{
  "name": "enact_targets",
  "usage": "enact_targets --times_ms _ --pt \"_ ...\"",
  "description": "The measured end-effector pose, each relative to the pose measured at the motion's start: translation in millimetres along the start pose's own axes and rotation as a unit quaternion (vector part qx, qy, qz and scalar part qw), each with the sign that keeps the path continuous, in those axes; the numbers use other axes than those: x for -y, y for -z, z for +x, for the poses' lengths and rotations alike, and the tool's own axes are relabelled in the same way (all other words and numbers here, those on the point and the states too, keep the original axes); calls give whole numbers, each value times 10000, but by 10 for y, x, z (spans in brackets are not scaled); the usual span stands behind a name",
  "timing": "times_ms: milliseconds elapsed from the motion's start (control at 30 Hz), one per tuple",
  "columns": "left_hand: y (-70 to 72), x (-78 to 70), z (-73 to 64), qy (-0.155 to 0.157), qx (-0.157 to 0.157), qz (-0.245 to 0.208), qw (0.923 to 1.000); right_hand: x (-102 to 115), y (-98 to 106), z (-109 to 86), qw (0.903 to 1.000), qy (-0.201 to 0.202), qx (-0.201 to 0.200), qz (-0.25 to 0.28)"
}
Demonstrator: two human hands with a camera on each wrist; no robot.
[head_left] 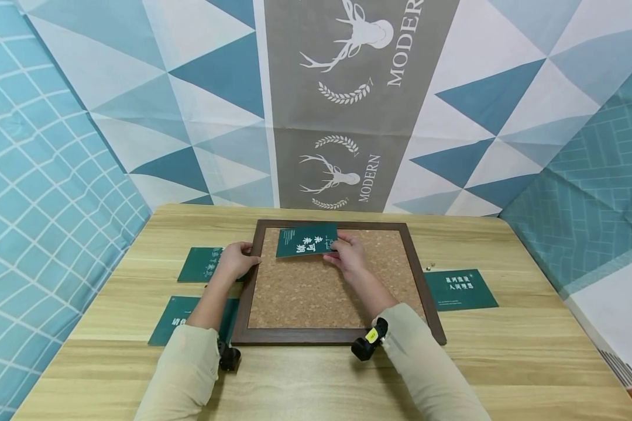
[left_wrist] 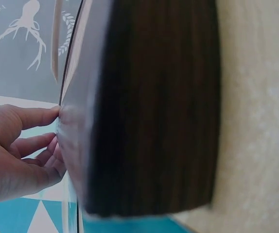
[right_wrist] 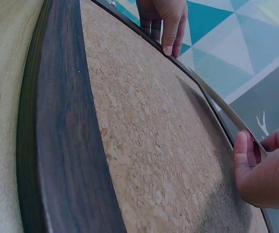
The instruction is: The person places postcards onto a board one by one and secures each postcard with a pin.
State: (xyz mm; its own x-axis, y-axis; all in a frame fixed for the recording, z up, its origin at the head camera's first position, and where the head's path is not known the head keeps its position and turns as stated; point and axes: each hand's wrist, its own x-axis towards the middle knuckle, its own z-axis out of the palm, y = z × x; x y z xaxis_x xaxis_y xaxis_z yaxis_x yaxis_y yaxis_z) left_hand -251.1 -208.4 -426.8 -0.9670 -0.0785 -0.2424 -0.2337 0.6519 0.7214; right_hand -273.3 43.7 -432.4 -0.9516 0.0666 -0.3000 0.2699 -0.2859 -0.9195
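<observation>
A cork board (head_left: 316, 298) in a dark brown wooden frame lies flat on the table. My right hand (head_left: 350, 254) pinches a dark green card (head_left: 300, 241) with white lettering at its right end, thumb on top. The card is held above the upper left part of the cork, casting a shadow there in the right wrist view. My left hand (head_left: 235, 260) grips the left side of the frame near its upper corner, fingertips at the edge. In the left wrist view the frame's dark side (left_wrist: 159, 107) covers much of the picture, and the card is hard to make out.
Two more green cards lie left of the board, the upper card (head_left: 195, 266) and the lower card (head_left: 163, 327), both partly behind my left arm. Another card (head_left: 460, 290) lies at the right, with small shiny pieces (head_left: 429, 268) above it. A patterned wall (head_left: 232, 117) stands behind the table.
</observation>
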Motion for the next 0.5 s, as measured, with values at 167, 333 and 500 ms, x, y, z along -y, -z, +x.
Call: enact_targets --times_ms 167,333,500 --pt "-3 -9 -5 47 7 -47 10000 -32 1 29 10000 -24 18 -1" --pt "-8 -17 -20 17 -5 -86 10000 -53 -3 32 9999 -94 43 -45" --pt "-9 -20 -24 -20 -22 -52 10000 -37 0 22 9994 -138 100 -299"
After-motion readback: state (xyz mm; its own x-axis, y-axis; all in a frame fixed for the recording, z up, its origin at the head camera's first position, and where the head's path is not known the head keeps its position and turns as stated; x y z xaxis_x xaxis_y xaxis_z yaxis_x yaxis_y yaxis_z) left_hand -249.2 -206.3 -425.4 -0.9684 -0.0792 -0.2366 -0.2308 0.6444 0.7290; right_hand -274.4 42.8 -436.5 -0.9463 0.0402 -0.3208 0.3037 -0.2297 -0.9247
